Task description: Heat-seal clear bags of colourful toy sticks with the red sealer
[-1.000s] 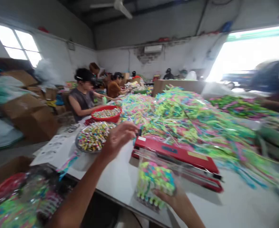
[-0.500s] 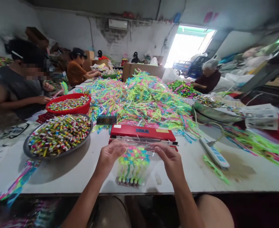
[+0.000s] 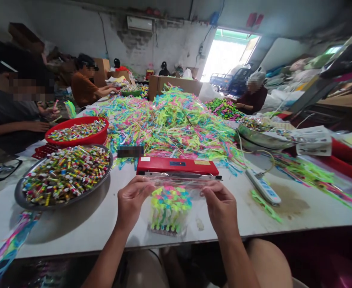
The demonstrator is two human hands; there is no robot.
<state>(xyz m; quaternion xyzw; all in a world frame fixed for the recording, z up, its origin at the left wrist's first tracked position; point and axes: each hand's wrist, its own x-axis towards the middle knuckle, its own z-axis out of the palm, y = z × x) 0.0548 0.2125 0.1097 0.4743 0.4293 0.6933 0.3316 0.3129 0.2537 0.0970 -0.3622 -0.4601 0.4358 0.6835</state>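
Observation:
A clear plastic bag (image 3: pixel 169 212) filled with neon green, blue and pink pieces lies near the table's front edge. My left hand (image 3: pixel 134 202) pinches the left side of its top edge. At the right side, the fingers of my right hand (image 3: pixel 221 206) are closed on the same top edge. Between them the film is stretched along the front of a red bag sealer (image 3: pixel 179 165), which has a small red light on its panel. Whether the film's edge lies inside the sealer's jaw I cannot tell.
A metal bowl (image 3: pixel 65 176) and a red basin (image 3: pixel 77 131), both full of small colourful pieces, stand on the left. Behind the sealer rises a heap of neon strips (image 3: pixel 176 120). A power strip (image 3: pixel 263 187) with a cord lies right. Several people sit around the table.
The view has turned slightly right. Both hands keep their hold on the bag's top edge, and the film looks pulled flatter along the sealer. The right hand's fingers have closed more tightly.

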